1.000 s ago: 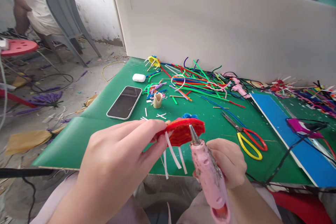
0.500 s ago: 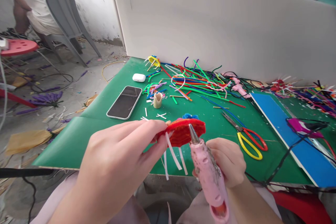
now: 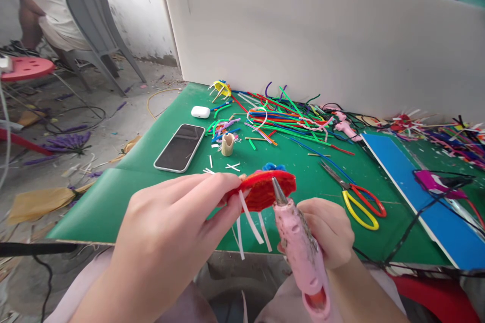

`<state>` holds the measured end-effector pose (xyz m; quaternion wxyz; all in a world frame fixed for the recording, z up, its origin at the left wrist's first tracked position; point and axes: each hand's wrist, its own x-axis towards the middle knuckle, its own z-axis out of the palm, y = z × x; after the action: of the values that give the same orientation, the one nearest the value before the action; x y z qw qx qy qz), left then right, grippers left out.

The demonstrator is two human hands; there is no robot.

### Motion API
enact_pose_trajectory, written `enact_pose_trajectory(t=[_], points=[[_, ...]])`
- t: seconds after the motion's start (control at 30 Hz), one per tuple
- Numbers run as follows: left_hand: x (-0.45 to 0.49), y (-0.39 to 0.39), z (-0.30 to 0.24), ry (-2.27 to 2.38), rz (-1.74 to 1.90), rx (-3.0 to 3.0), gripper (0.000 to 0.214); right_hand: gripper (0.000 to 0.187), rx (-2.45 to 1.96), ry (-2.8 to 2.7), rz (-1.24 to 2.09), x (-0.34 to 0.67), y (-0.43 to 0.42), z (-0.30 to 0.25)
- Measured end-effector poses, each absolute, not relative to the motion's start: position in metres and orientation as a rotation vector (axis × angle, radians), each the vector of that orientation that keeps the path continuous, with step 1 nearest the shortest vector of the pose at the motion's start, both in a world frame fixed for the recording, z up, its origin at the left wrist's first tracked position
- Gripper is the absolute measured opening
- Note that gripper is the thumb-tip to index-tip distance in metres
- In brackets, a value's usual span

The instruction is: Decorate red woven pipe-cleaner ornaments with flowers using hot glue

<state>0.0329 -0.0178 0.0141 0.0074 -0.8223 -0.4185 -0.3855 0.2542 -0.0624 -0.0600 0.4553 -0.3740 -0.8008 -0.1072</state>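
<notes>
glue gun (image 3: 299, 247), pink and stained, sits in the right hand (image 3: 329, 232), whose fingers are curled round it. its metal tip (image 3: 279, 193) points up and away, set at the underside of a red disc (image 3: 261, 197) close to its right edge; whether tip and disc touch, i cannot tell. the left hand (image 3: 162, 222) holds that disc, thumb and fingers pinched narrow on its left edge. the disc tilts above the near part of a green table (image 3: 144, 202), with white strips (image 3: 249, 217) hanging from beneath it and a blue fluffy piece (image 3: 275, 167) showing over its far rim.

beyond the hands, a small wooden cup (image 3: 227, 148) stands upright, with short coloured bits (image 3: 226, 125) just behind it. a phone (image 3: 180, 148) lies screen up to the left of the cup, and a white case (image 3: 200, 112) lies just past the phone's far end. a small yellow piece (image 3: 221, 89) rests near the table's far left corner, and long fuzzy stems (image 3: 288, 119) heap along the back, by a pale panel (image 3: 295, 25). a second pink glue gun (image 3: 346, 130) lies at the right end of the stems. scissors (image 3: 345, 186) with one red and one yellow handle lie near the right hand, beside a blue board (image 3: 409, 192). off to the left, a person (image 3: 56, 5) sits on a grey chair (image 3: 91, 17).
</notes>
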Motion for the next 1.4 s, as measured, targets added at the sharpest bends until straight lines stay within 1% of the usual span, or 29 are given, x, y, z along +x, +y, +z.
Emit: enact_pose_trajectory(t=[0.8, 1.2, 1.4], points=[[0.0355, -0.0192, 0.0148, -1.369, -1.226, -2.513, 0.017, 0.006, -0.938, -1.977, -0.249, 0.2554, -0.0637, -0.0615], [0.0312, -0.0155, 0.0127, -1.222, -1.187, -2.569, 0.014, 0.007, -0.938, -1.973, -0.224, 0.2535, -0.0627, -0.0602], [0.0319, -0.0151, 0.0137, -1.25, -1.191, -2.552, 0.015, 0.006, -0.913, -1.982, -0.214, 0.2542, -0.0617, -0.0589]])
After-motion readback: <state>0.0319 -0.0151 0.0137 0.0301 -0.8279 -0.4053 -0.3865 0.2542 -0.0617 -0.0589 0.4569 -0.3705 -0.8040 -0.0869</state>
